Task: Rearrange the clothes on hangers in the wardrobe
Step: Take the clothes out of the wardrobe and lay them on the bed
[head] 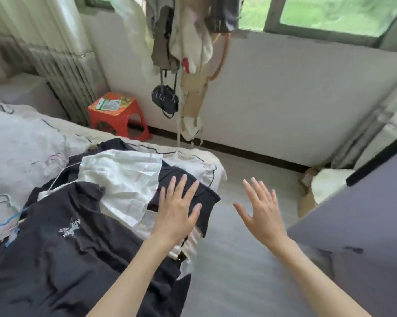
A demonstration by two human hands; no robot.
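Best to start with the top garment and lift it alone: slide fingers under the collar or shoulder edge of the black garment (183, 191), find any hanger inside before pulling, and raise it straight up so the white garment (122, 177) beneath does not drag along. Worth keeping the layers apart, since a tangle of sleeves and hooks looks likely here.

Clothes pile heaped on the bed (17, 143), filling the frame from about 7 o'clock to the centre: a large dark shirt (55, 248) with a pale print nearest, the white garment at 11 o'clock from the left hand, the black garment over the bed's corner. Blue hanger (1, 216) poking out at 9 o'clock, partly buried. More clothes (183, 33) hanging at 12 o'clock by the window. Grey panel (353, 225) at 4 o'clock, perhaps the wardrobe door; cannot tell for sure.

Left hand (177, 213) palm down, fingers straight and spread, over the black garment; touching or just above, cannot tell. Right hand (261, 213) likewise spread and flat, holding nothing, in the air above the floor (250, 179), at 3 o'clock from the left hand. Both forearms bare, reaching forward from the bottom edge.
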